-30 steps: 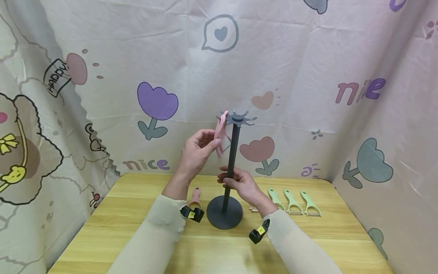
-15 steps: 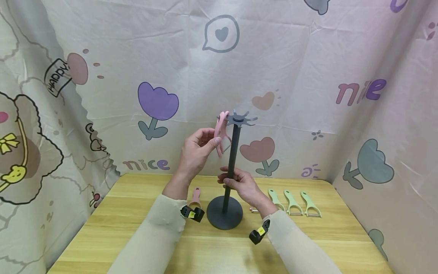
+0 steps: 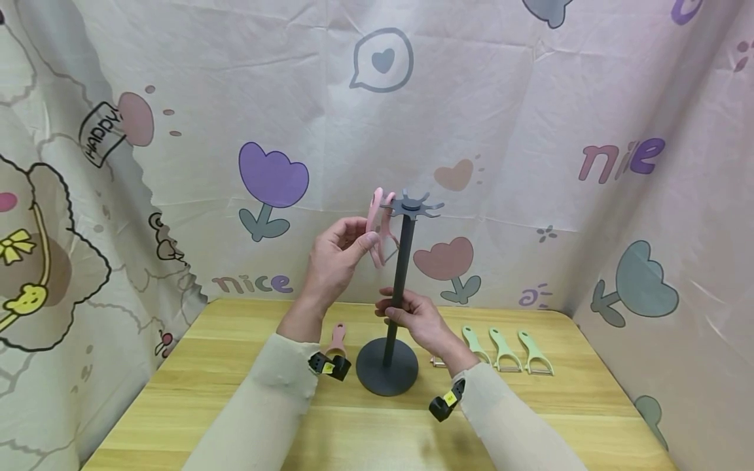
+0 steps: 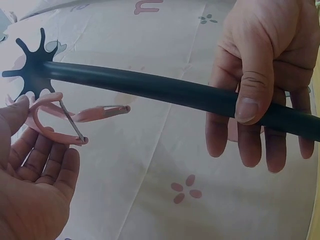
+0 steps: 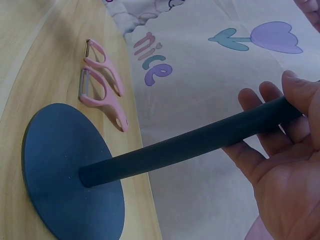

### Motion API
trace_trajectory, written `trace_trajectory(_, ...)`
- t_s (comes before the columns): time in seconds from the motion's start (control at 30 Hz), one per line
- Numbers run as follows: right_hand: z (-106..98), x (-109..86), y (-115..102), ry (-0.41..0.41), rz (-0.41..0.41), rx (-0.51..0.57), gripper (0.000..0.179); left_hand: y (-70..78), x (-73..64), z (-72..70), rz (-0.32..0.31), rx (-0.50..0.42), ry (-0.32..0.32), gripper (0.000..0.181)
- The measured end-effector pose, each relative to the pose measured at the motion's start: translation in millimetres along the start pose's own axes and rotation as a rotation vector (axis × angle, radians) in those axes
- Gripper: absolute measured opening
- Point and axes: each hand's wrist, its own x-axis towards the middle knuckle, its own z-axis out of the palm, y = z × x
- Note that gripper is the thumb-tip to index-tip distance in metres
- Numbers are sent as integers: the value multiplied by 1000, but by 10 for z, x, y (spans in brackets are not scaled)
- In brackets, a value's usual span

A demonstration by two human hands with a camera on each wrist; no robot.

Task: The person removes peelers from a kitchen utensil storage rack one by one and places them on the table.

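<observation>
My left hand [image 3: 338, 258] pinches a pink Y-shaped peeler [image 3: 374, 212] between thumb and fingers, its handle end up at the tip of a hook. Just to its right, a second pink peeler [image 3: 387, 229] hangs from the dark stand's star-shaped hook top [image 3: 410, 207]. Both metal blades point downward from the hooks; the left wrist view shows the held peeler [image 4: 56, 136] overlapping the hanging one [image 4: 94, 114]. Lower down, my right hand [image 3: 417, 318] holds the stand's pole [image 3: 402, 261], thumb in front and fingers behind. The round base [image 3: 387, 376] rests on the wooden table.
Two more pink peelers [image 5: 107, 102] lie on the table left of the base; my left forearm hides one in the head view. Several green peelers [image 3: 504, 350] lie in a row at the right, one mostly behind my right wrist. A printed cloth [image 3: 501, 98] surrounds the table.
The held peeler's handle end has shifted slightly left and up, out from in front of the hanging peeler. My right hand stays at the same spot on the pole.
</observation>
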Motion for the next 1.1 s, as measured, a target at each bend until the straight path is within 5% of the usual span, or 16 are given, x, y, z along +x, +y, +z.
trace_trajectory(0.5, 5, -16, 11, 4, -11, -3, 40, -54, -79, -81, -5, -39, 43, 28)
trace_trajectory(1.1, -12, -5, 22, 5, 17, -6, 39, -328, -264, -240, -84, 23, 88, 36)
